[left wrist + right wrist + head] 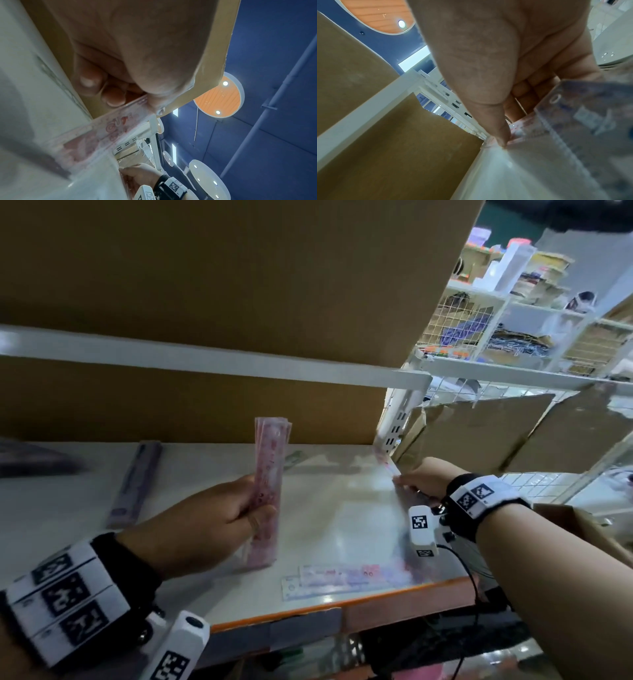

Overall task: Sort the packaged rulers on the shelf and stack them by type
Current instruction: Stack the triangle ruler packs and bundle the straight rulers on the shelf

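My left hand [251, 510] grips a bundle of pink packaged rulers [270, 484], held upright over the white shelf [342, 508]; in the left wrist view its fingers [113, 97] curl round the pink rulers [111, 128]. My right hand [409, 481] reaches to the shelf's right rear corner and pinches a pink ruler [385, 462] lying along that edge. In the right wrist view the thumb [501, 135] presses on this pink ruler [522, 125], beside a bluish packaged ruler [590, 115]. More packaged rulers [342, 577] lie flat near the front edge. A dark purple ruler [135, 481] lies at the left.
A brown cardboard panel [205, 302] backs the shelf, crossed by a white rail [205, 361]. A slotted white upright [394, 422] stands at the right rear corner, with cardboard pieces [479, 436] and wire shelves [513, 337] beyond. The shelf front has an orange edge [376, 597].
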Available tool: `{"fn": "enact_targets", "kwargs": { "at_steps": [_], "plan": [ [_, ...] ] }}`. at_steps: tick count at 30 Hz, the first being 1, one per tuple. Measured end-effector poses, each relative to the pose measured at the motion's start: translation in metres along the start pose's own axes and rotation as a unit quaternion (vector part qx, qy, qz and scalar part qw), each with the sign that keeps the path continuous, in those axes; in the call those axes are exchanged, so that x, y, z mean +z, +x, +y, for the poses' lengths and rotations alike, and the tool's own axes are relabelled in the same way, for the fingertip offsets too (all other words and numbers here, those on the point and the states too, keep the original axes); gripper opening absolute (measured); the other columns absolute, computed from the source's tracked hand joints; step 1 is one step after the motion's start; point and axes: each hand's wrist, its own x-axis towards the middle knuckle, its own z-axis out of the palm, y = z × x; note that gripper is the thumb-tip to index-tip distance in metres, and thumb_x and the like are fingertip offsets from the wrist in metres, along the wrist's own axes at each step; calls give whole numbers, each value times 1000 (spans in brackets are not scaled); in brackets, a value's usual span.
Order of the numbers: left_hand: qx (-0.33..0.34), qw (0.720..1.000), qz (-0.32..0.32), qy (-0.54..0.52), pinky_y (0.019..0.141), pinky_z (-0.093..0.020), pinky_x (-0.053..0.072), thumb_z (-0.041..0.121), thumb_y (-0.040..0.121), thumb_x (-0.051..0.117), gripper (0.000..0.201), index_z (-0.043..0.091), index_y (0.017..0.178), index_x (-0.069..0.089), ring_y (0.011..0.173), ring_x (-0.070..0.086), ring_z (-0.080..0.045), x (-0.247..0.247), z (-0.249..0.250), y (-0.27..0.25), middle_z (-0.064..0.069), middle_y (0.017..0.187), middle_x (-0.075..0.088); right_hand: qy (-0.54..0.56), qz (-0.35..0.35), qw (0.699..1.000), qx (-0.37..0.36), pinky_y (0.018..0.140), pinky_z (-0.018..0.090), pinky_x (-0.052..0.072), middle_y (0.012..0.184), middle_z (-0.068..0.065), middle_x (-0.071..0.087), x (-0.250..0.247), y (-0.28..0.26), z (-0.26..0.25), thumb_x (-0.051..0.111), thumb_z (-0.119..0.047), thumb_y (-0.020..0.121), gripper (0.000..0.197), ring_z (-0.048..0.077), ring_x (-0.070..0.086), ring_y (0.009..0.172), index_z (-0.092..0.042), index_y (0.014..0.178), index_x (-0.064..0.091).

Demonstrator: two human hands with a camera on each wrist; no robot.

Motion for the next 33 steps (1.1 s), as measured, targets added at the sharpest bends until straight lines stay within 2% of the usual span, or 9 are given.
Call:
{"fn": "enact_targets", "kwargs": {
  "at_steps": [1,3,8,14,17,22,26,29,33],
  "plan": [
    [3,1000,-2,-9,64,-7,43,45,95,50,1,44,95,49,86,54,16,4,3,3,36,91,61,-8,-2,1000,-14,44,27,45,48,8,60,-1,0,2,70,-32,86,36,22,52,40,-4,64,66],
    [12,1000,1,-18,64,-2,40,35,97,52,8,41,92,50,82,54,19,12,9,9,48,90,53,-38,11,998,-47,48,27,48,52,6,65,-5,0,5,70,-33,85,34,21,58,44,-6,65,70],
    [-17,998,15,-55,56,-12,43,39,95,53,13,27,91,58,63,56,2,28,16,17,26,74,61,16,68,992,-109,44,19,41,53,4,66,-3,2,12,70,-26,85,26,13,55,40,-7,68,71],
    [-69,992,32,-98,49,-17,41,37,95,55,19,20,87,60,51,52,-1,40,19,24,14,59,59,306,-42,931,-193,45,24,43,64,7,63,24,-12,-14,70,-9,89,14,14,52,49,-11,75,68],
    [-83,990,37,-111,51,-20,45,40,95,55,21,22,88,62,54,55,-2,40,20,25,8,65,63,339,-44,911,-231,55,25,37,67,-4,62,27,-12,-36,76,-18,84,11,12,49,60,-20,75,70],
    [-101,985,61,-125,65,-32,55,44,95,55,13,34,96,63,71,66,-10,38,13,23,3,85,72,350,6,880,-321,49,15,43,67,-9,69,16,-12,-68,79,-29,79,5,3,56,54,-28,76,75],
    [-98,977,79,-170,48,-26,44,39,98,53,10,44,91,59,51,52,-8,35,6,20,3,63,61,359,45,832,-421,56,12,48,72,-11,72,6,-24,-80,76,-32,80,9,-1,63,61,-28,88,78],
    [-125,968,98,-196,51,-37,48,46,98,50,12,44,88,57,50,52,-22,30,0,20,-1,65,63,374,59,804,-459,52,12,44,65,-13,69,2,-42,-93,74,-39,79,16,-1,56,54,-28,90,79],
    [-132,962,103,-218,43,-25,39,54,95,47,15,50,83,54,45,44,-8,28,-5,20,7,57,54,301,-30,825,-477,51,17,45,63,-7,69,15,-75,-105,71,-43,78,17,5,54,53,-29,85,79]
  ]
}}
